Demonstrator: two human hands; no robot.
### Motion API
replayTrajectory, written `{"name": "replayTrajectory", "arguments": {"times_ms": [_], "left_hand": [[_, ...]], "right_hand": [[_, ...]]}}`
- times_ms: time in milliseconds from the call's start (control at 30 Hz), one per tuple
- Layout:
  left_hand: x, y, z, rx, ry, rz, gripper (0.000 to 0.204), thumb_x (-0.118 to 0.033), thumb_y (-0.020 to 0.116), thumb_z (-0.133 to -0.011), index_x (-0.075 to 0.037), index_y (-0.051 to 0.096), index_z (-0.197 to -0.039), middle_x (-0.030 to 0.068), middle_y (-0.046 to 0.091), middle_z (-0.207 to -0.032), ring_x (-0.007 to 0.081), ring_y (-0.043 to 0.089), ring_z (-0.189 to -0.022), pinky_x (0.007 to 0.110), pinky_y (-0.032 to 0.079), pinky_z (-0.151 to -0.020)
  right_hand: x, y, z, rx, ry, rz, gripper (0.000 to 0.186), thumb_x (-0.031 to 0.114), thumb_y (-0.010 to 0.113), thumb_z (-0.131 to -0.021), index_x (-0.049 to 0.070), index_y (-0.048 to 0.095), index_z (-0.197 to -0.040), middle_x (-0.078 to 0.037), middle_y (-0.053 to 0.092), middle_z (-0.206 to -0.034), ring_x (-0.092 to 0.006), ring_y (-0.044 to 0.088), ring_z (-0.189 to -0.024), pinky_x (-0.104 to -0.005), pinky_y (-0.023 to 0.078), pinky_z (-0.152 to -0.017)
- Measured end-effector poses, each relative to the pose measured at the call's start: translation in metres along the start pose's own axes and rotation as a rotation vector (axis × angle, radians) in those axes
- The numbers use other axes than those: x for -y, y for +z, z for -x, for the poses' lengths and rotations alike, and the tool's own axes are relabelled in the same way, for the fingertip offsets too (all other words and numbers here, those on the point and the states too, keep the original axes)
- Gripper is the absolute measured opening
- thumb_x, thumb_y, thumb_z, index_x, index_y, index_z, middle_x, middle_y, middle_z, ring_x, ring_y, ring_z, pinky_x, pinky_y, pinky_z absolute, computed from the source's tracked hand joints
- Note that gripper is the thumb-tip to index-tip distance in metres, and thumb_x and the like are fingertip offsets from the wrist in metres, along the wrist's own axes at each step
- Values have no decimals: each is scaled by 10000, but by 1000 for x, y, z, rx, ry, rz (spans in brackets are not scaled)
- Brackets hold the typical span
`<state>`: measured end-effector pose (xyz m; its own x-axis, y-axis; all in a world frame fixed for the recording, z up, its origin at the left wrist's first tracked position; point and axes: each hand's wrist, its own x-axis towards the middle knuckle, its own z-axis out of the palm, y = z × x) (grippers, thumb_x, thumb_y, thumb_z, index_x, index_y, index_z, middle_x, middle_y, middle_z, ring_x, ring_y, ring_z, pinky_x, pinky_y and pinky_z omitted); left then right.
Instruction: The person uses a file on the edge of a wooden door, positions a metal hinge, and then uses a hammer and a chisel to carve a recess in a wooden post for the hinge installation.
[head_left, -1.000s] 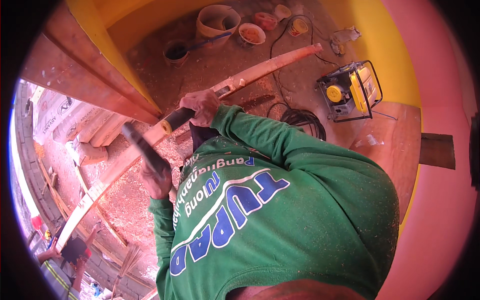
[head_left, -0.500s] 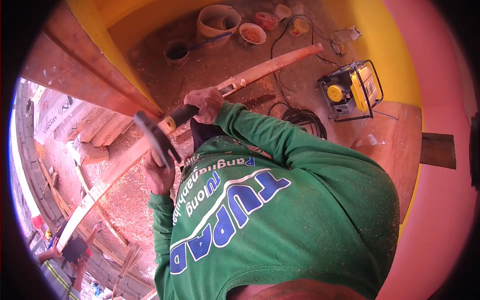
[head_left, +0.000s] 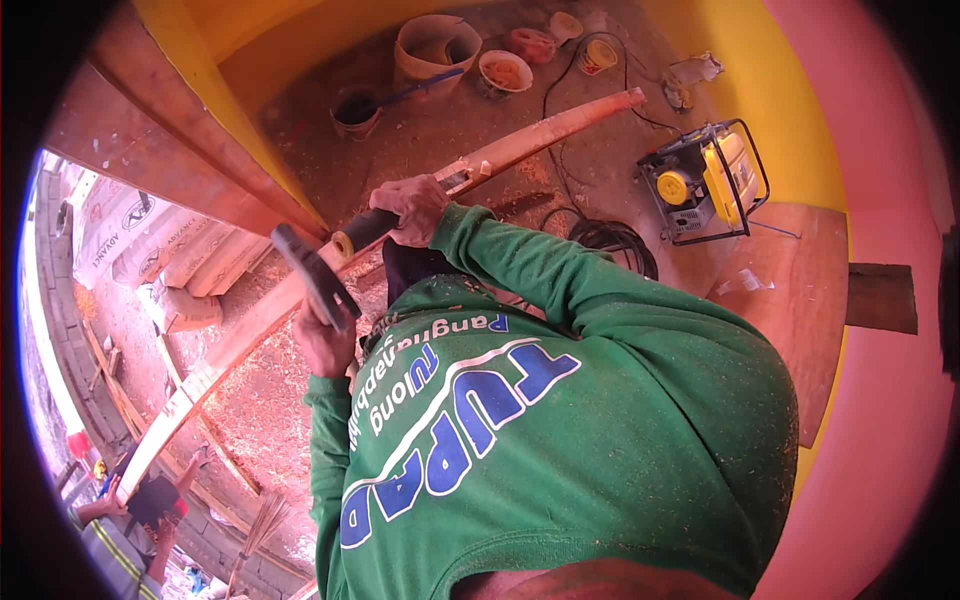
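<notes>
Chip-strewn floor lies below a long timber crossing diagonally. Right fingers wrap a black-handled chisel over it; left fingers grip a hammer-like tool near its butt. Chiselling appears under way; the next blow calls for true alignment.

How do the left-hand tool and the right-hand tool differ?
The left-hand tool slants across the timber in view; the right-hand tool lies roughly along it. The left-hand tool looks dark throughout; the right-hand tool's dark handle has a pale end. Both are gripped, by left hand and right hand.
</notes>
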<state>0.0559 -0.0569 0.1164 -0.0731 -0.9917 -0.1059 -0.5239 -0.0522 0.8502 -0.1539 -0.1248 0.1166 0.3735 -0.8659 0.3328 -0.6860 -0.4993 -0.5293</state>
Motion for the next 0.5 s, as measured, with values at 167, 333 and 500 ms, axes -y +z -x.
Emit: {"name": "replayTrajectory", "arguments": {"times_ms": [167, 333, 500], "left_hand": [[9, -3, 6, -68, 152, -44, 208, -75, 552, -639, -5, 513, -831, 184, 539, -676, 289, 561, -598, 345, 432, -544], [18, -16, 30, -213, 46, 234, 130, -56, 574, -651, -33, 480, -738, 36, 462, -599, 142, 463, -540, 286, 392, -515], [14, -38, 45, -233, 5, 224, 131, -54, 569, -667, -32, 467, -745, 13, 441, -623, 114, 437, -539, 261, 389, -522]], "right_hand": [[5, -4, 0, 2, -85, 11, 270, 109, 623, -505, 111, 506, -748, -43, 539, -690, -264, 558, -650, -372, 436, -541], [28, 3, 4, 81, -112, -27, 224, 149, 632, -530, 113, 518, -720, -38, 538, -689, -240, 560, -652, -362, 447, -561], [36, 10, 8, -3, -157, -76, 215, 154, 625, -533, 112, 524, -719, -36, 547, -707, -239, 561, -664, -351, 448, -579]]}}
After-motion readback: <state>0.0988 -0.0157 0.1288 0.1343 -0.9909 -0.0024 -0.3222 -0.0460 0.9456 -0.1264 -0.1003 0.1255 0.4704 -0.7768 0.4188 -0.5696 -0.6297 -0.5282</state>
